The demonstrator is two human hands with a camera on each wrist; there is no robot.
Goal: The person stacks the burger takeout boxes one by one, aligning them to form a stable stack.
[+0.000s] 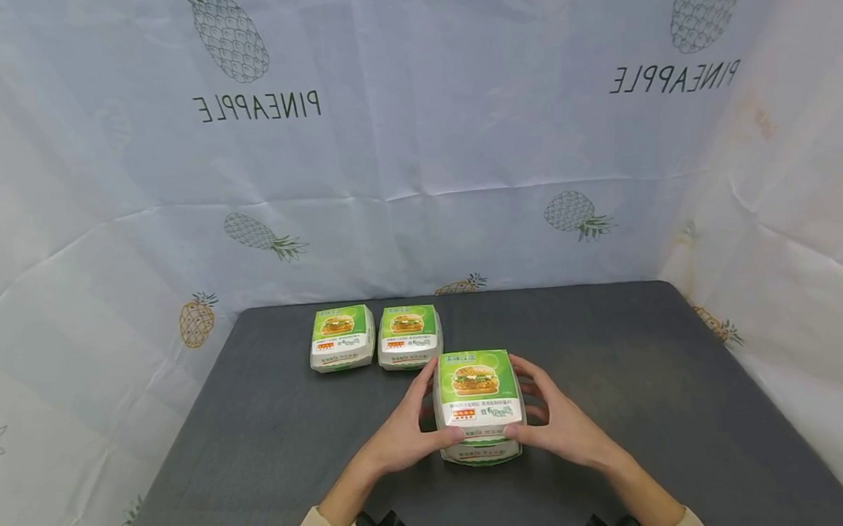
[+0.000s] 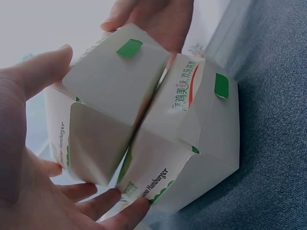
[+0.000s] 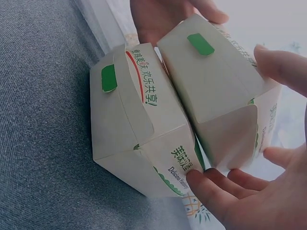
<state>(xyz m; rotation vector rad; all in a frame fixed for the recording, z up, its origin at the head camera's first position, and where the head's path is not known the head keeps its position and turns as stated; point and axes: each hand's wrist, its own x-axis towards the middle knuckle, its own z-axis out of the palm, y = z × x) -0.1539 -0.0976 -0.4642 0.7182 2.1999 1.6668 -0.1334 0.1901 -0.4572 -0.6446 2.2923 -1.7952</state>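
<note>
Two white-and-green burger boxes are stacked near the middle of the table. My left hand (image 1: 402, 437) grips the upper burger box (image 1: 478, 411) from its left side, thumb at the near top edge and fingers along the side. On the opposite side my right hand (image 1: 564, 426) holds the same box in a mirrored grip. The lower burger box (image 1: 481, 453) sits directly beneath; in the left wrist view its closed front (image 2: 192, 124) shows a green tab. Fingertips of both hands reach down to the lower box's upper edge, as the right wrist view shows of the right fingers (image 3: 211, 194).
Two more burger boxes stand side by side behind and to the left, one further left (image 1: 342, 339) and one (image 1: 409, 337) just behind my left fingertips. The dark grey table (image 1: 658, 409) meets a white pineapple-print cloth (image 1: 416, 152) at the back and sides.
</note>
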